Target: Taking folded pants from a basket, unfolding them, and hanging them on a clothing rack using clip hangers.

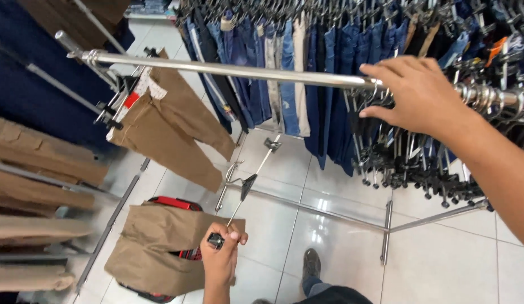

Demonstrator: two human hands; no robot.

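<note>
So one tan pair (pixel 172 121) is already hanging on the rail (pixel 228 70), the left hand (pixel 221 260) is gripping a clip hanger (pixel 248 186) tight, and the right hand (pixel 417 93) is resting loose-fingered on the rail by empty hangers (pixel 408 169), with more pants (pixel 160 247) waiting below.

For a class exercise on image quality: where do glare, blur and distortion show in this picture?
Head view: glare streaks the shiny chrome clothes rail and glossy white floor tiles; folded tan trousers at the left edge look smeared; the rail bows, suggesting wide-angle distortion.
</note>
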